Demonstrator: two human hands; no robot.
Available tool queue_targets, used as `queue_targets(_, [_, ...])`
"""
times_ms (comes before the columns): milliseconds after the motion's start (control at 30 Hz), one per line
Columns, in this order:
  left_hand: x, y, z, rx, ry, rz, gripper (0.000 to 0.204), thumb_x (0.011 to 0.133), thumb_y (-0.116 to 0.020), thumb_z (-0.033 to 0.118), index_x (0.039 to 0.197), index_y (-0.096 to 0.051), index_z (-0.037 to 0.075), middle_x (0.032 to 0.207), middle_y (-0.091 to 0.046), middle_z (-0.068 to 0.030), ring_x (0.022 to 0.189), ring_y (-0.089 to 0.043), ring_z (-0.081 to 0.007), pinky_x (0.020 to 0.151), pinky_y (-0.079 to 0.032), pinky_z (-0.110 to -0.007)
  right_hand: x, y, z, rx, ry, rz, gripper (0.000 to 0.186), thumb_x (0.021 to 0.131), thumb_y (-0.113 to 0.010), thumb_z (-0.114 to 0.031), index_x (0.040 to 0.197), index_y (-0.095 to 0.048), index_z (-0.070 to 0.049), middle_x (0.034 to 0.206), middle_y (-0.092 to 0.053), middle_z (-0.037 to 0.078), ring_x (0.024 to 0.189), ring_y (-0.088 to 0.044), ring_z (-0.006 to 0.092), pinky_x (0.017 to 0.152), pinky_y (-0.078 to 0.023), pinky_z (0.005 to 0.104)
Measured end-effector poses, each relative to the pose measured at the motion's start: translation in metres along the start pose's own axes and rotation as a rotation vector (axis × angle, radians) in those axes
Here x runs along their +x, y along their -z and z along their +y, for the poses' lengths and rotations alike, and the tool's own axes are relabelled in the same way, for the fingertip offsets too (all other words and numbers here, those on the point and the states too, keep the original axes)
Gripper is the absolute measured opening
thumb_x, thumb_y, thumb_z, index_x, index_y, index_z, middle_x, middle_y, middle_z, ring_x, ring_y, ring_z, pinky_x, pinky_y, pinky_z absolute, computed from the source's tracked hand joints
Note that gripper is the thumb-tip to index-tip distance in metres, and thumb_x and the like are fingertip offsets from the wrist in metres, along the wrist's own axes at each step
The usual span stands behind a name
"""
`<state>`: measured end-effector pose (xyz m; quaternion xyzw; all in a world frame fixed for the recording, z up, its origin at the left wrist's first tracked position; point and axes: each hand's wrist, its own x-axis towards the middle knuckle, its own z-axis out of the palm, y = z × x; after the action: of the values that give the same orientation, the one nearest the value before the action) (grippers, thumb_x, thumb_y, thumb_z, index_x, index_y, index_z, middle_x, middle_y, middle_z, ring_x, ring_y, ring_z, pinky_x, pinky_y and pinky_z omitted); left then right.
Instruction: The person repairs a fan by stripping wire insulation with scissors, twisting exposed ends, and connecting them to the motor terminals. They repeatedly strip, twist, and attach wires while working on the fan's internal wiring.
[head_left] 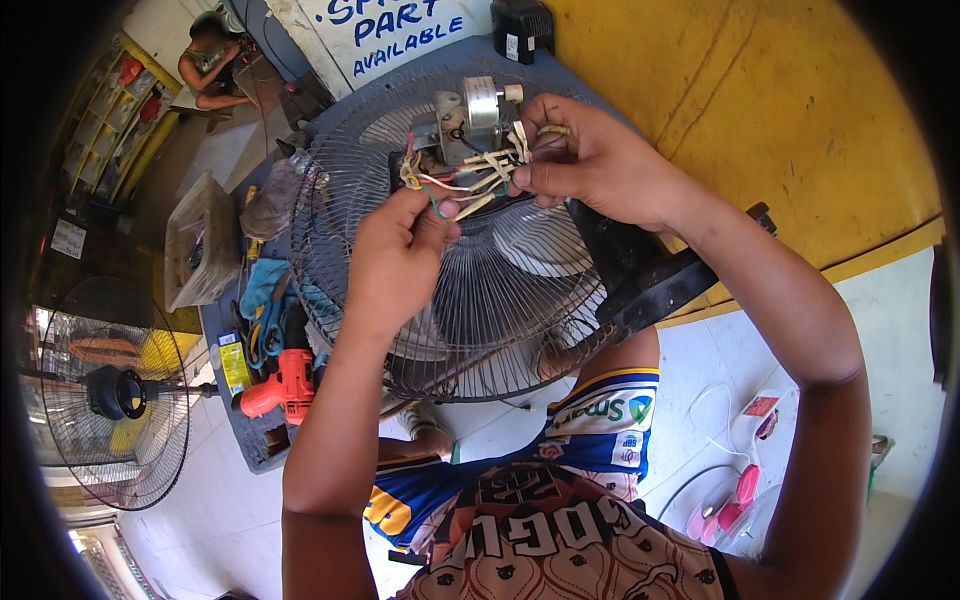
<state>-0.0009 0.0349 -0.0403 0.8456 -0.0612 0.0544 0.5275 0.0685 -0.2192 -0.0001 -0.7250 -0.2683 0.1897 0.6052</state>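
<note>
Left hand (388,255) and right hand (607,165) each pinch wires (492,162) below the motor (482,103), their length slanting upward left to right.

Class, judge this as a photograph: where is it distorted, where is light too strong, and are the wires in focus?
Head view, right: the lower edge of the yellow surface bends near the rim; head view, left: glare washes out patches around the far-left fan; head view, centre: the wires look fairly sharp.

Left hand (393,262) and right hand (612,165) pinch — close together.
</note>
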Motion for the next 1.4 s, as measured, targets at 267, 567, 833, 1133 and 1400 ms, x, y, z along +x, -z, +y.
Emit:
queue_targets(267, [-0.006, 0.015, -0.001, 0.157, -0.103, 0.006, 0.019, 0.1, -0.076, 0.014, 0.114, -0.076, 0.002, 0.095, -0.077, -0.015, 0.086, -0.075, -0.0256, 0.08, -0.058, -0.04, 0.0, -0.005, 0.001, 0.016, 0.004, 0.029, 0.029, 0.1, -0.071, -0.007, 0.123, -0.053, -0.004, 0.101, -0.078, 0.012, 0.079, -0.059, 0.0097, 0.07, -0.049, 0.026])
queue_targets(567, [-0.006, 0.032, 0.001, 0.664, -0.346, -0.007, 0.019, 0.089, -0.081, 0.013, 0.105, -0.075, 0.004, 0.095, -0.074, -0.0183, 0.085, -0.067, -0.0413, 0.08, -0.054, -0.051, 0.001, -0.009, 0.005, -0.013, 0.042, -0.03, 0.029, 0.102, -0.076, -0.009, 0.121, -0.054, -0.006, 0.106, -0.076, 0.006, 0.099, -0.069, 0.011, 0.081, -0.054, 0.028])
queue_targets(833, [-0.014, 0.026, -0.005, 0.404, -0.142, 0.046, 0.015, 0.092, -0.082, 0.007, 0.1, -0.07, 0.001, 0.086, -0.075, -0.0151, 0.078, -0.07, -0.0254, 0.076, -0.054, -0.039, 0.002, -0.011, 0.007, -0.064, 0.065, -0.007, 0.03, 0.099, -0.077, -0.007, 0.122, -0.057, -0.002, 0.106, -0.076, 0.011, 0.101, -0.072, 0.0154, 0.088, -0.056, 0.0302])
queue_targets(1133, [-0.01, 0.021, 0.008, 0.503, -0.014, -0.099, 0.014, 0.093, -0.08, 0.007, 0.094, -0.067, 0.002, 0.079, -0.072, -0.0096, 0.07, -0.063, -0.0134, 0.066, -0.047, -0.031, 0.003, -0.011, 0.01, -0.098, 0.068, -0.034, 0.029, 0.1, -0.076, -0.006, 0.12, -0.055, -0.002, 0.107, -0.074, 0.009, 0.106, -0.071, 0.0153, 0.093, -0.056, 0.0306])
queue_targets(1400, [-0.001, 0.04, -0.022, -0.3, -0.052, -0.087, 0.014, 0.096, -0.073, -0.003, 0.097, -0.063, 0.005, 0.091, -0.072, 0.0003, 0.079, -0.06, -0.0043, 0.07, -0.048, -0.025, 0.003, -0.01, 0.006, -0.119, 0.043, -0.035, 0.026, 0.102, -0.073, -0.004, 0.119, -0.053, -0.003, 0.108, -0.074, 0.008, 0.108, -0.073, 0.0154, 0.095, -0.056, 0.0307])
